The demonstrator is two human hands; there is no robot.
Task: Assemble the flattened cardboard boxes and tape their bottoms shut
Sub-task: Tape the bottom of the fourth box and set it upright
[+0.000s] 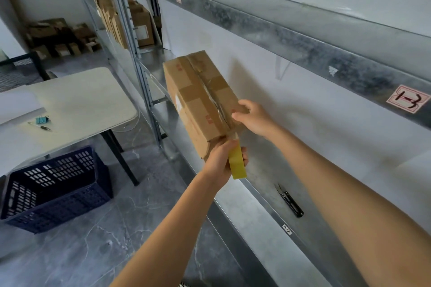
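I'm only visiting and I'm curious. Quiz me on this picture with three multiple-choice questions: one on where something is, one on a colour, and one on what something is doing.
1. Where do the black snips lie?
A) on the metal shelf
B) hanging from a hook
C) on a chair

2. What colour is the tape roll?
A) red
B) white
C) yellow

3. What is the left hand doing?
A) hanging idle
B) gripping the tape roll at the near end of the cardboard box
C) holding the snips

Answers:
1 A: the snips lie flat on the shelf, nearer the camera than the box.
2 C: the roll is plainly yellow.
3 B: the fingers curl round the roll right against the box's near end.
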